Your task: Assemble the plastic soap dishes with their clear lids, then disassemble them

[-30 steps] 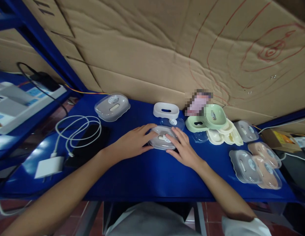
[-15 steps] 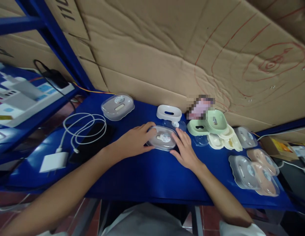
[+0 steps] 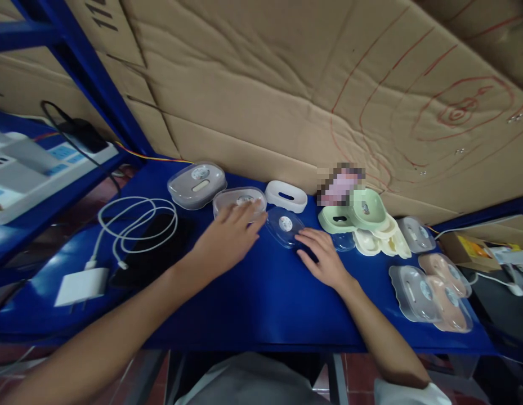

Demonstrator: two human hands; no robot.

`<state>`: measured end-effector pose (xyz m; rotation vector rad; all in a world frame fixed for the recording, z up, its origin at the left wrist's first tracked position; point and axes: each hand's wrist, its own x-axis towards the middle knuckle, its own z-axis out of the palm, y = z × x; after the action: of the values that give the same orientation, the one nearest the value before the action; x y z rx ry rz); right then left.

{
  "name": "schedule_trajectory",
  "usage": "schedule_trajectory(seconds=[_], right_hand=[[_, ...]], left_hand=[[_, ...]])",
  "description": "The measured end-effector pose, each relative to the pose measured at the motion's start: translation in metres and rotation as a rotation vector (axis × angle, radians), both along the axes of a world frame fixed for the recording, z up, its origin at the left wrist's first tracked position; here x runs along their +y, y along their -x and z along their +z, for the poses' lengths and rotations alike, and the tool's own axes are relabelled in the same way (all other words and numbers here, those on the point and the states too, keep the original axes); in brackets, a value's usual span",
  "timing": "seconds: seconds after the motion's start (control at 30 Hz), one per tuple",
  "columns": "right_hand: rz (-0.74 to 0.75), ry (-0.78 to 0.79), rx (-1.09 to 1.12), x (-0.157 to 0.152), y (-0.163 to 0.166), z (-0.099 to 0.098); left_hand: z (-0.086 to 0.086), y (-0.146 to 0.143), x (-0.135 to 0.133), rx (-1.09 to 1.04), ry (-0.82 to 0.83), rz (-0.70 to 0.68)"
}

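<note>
My left hand (image 3: 229, 236) reaches over the near edge of a lidded soap box (image 3: 221, 201) with a clear top and a round sticker. Its fingers are stretched out and partly cover the box. A loose clear lid (image 3: 278, 229) with a sticker lies flat to the right of that box. The fingertips of my right hand (image 3: 322, 257) touch the lid's right edge, thumb apart from the fingers. Behind the lid sits a white soap box piece (image 3: 293, 203) with a dark slot. Another lidded soap box (image 3: 185, 188) stands at the back left.
Green soap box parts (image 3: 369, 211) and cream parts (image 3: 371, 243) are piled at the right, by a blurred-out object (image 3: 339, 185). Lidded grey boxes (image 3: 415, 292) and peach boxes (image 3: 453, 309) lie further right. A white cable (image 3: 137, 225) and charger (image 3: 84, 286) lie left. Cardboard (image 3: 244, 112) walls the back.
The lidded box has moved left and back, beside the other lidded box, with my left hand following. The loose lid now shows fully, closer to me. My right hand has come to its edge.
</note>
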<state>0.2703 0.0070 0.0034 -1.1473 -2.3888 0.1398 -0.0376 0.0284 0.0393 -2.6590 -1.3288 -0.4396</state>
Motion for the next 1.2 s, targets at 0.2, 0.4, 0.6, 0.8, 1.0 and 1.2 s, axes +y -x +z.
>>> schedule_trajectory(seconds=[0.2, 0.4, 0.6, 0.8, 1.0, 1.2], right_hand=[[-0.548, -0.109, -0.192, 0.007, -0.02, 0.006], [-0.3, 0.009, -0.151, 0.003, -0.021, 0.015], [-0.671, 0.04, -0.253, -0.011, -0.035, 0.046], [-1.032, 0.27, -0.512, -0.013, -0.079, 0.046], [-1.039, 0.398, -0.572, -0.001, -0.103, 0.04], [-1.012, 0.171, -0.426, -0.001, -0.098, 0.047]], left_hand=[[-0.027, -0.022, -0.013, 0.01, 0.145, -0.295], [-0.02, -0.017, -0.01, 0.035, 0.144, -0.311], [-0.02, -0.019, -0.01, 0.019, 0.138, -0.349], [-0.018, -0.02, -0.01, 0.006, 0.143, -0.369], [-0.021, -0.019, -0.009, -0.041, 0.178, -0.375], [-0.025, -0.02, -0.006, -0.068, 0.182, -0.308]])
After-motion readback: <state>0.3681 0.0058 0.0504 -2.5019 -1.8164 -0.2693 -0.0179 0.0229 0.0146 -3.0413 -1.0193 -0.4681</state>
